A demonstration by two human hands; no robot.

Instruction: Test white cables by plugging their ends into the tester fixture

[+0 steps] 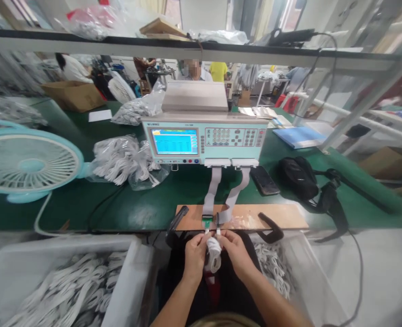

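A coiled white cable (214, 255) hangs between my two hands at the front edge of the bench. My left hand (196, 250) pinches one of its end connectors, right below a small green circuit board (206, 223). With closed fingers my right hand (234, 247) grips the other end connector, close to the end of the second ribbon. Whether the connectors are fully seated cannot be made out. Two grey ribbon cables (213, 190) run from these ends up to the tester (205, 141), whose blue screen is lit. A wooden board (255, 217) lies under the ribbon ends.
Bins of white cables stand at the left (132, 254) and right (310, 254). A fan (33, 163), bagged cables (115, 156), a phone (265, 180) and a black pouch (298, 177) are on the bench. Black clamps (177, 222) flank the board. People work beyond the shelf (153, 47).
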